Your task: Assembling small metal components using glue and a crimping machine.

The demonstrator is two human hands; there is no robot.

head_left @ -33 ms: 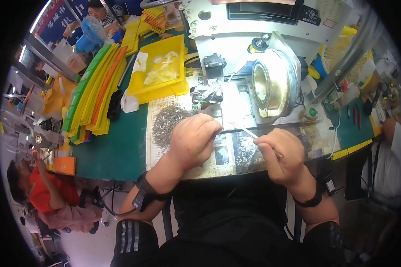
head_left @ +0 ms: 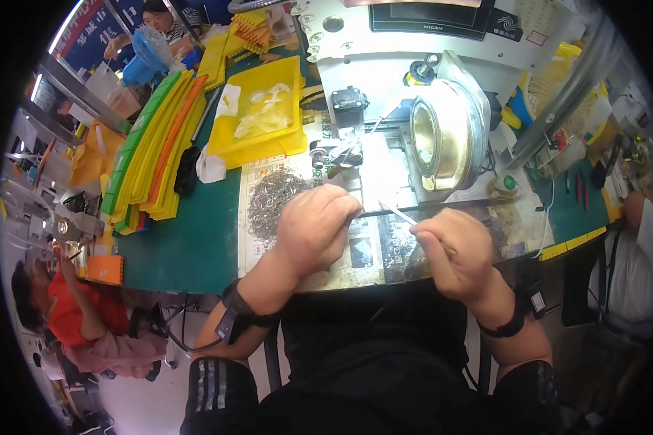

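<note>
Indoors, gripping a white stick (head_left: 399, 214) in the right hand (head_left: 457, 254) at a lit machine (head_left: 376, 64); pinching the left hand (head_left: 317, 223) closed beside a heap of metal pieces (head_left: 270, 206); impossible to tell whether holding anything.

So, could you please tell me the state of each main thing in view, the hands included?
Left hand: closed, fingers bunched; anything pinched is too small to tell
Right hand: closed on the thin white tool
Thin white tool: held at a slant
Small metal pieces: heaped loosely
Yellow tray: uncovered, pale pieces inside
Blue fan: upright, whether running cannot be told
</note>
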